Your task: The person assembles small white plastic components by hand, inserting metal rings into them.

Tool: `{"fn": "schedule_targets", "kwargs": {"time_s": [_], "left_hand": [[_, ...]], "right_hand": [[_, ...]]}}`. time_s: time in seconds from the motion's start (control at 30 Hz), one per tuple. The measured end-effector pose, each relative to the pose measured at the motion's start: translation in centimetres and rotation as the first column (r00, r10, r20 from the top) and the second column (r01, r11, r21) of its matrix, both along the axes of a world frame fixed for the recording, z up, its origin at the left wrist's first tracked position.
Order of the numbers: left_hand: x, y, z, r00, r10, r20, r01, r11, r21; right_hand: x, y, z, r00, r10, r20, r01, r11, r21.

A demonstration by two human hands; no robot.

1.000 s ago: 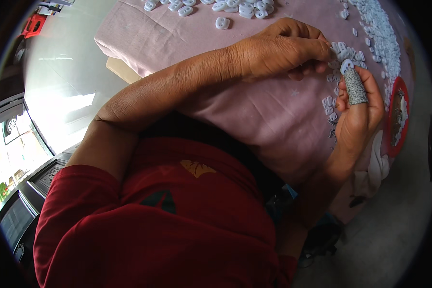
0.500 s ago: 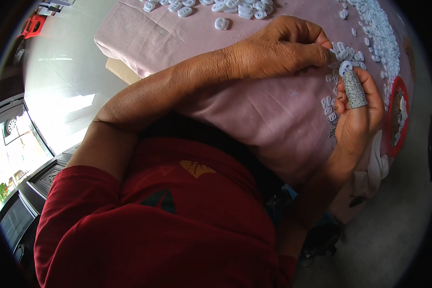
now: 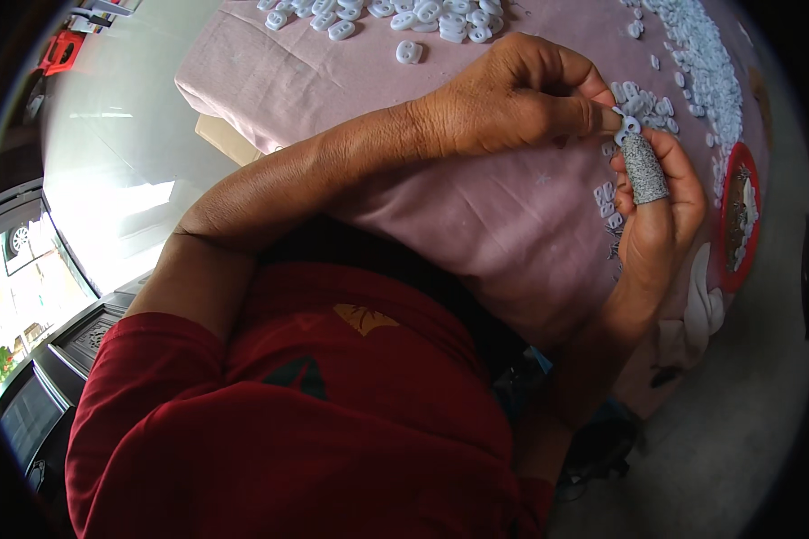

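Note:
My right hand pinches a small white plastic piece with two round holes, much like a cord lock. A grey speckled sleeve covers the thumb of that hand. Coming across from the left, my left hand has its thumb and forefinger closed at the top edge of the piece. What sits between those fingertips is too small to make out. Just beyond both hands lies a little heap of white pieces. Several more white pieces form a short line beside my right hand, with thin dark metal bits below them.
A pink cloth covers the table. Finished-looking two-holed white pieces lie at the far side; many small white parts spread along the far right. A red-rimmed round tray stands at the right edge, near a white cloth strip.
Both hands have come closer together, my right hand shifting slightly left. The left fingertips now meet the white piece, which stood a little apart from them before.

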State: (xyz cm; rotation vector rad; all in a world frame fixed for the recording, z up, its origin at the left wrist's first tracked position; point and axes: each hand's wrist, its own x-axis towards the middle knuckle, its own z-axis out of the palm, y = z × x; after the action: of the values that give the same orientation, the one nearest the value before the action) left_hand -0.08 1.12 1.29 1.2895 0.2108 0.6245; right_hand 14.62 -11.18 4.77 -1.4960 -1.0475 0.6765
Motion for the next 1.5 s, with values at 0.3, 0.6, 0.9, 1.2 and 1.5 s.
{"fn": "schedule_targets", "kwargs": {"time_s": [0.3, 0.6, 0.9, 1.2, 1.5], "left_hand": [[0.0, -0.5, 0.4, 0.998, 0.064, -0.020, -0.065, 0.996, -0.064], [0.0, -0.6, 0.0, 0.994, 0.110, -0.012, -0.109, 0.991, 0.076], [0.4, -1.2, 0.1, 0.979, 0.202, 0.004, -0.201, 0.978, 0.055], [0.6, -0.4, 0.4, 0.980, 0.153, -0.131, -0.162, 0.985, -0.062], [0.8, -0.7, 0.6, 0.983, 0.060, -0.175, -0.112, 0.947, -0.301]], "right_hand": [[0.0, 0.1, -0.3, 1.000, -0.002, 0.003, 0.002, 1.000, 0.006], [-0.3, 0.3, -0.6, 0.999, 0.020, -0.044, -0.019, 1.000, 0.017], [-0.9, 0.7, -0.8, 1.000, 0.011, -0.018, -0.011, 1.000, 0.007], [-1.3, 1.5, -1.8, 0.886, -0.135, 0.443, 0.038, 0.974, 0.222], [-1.4, 1.3, -1.9, 0.702, -0.156, 0.695, 0.071, 0.986, 0.150]]}}
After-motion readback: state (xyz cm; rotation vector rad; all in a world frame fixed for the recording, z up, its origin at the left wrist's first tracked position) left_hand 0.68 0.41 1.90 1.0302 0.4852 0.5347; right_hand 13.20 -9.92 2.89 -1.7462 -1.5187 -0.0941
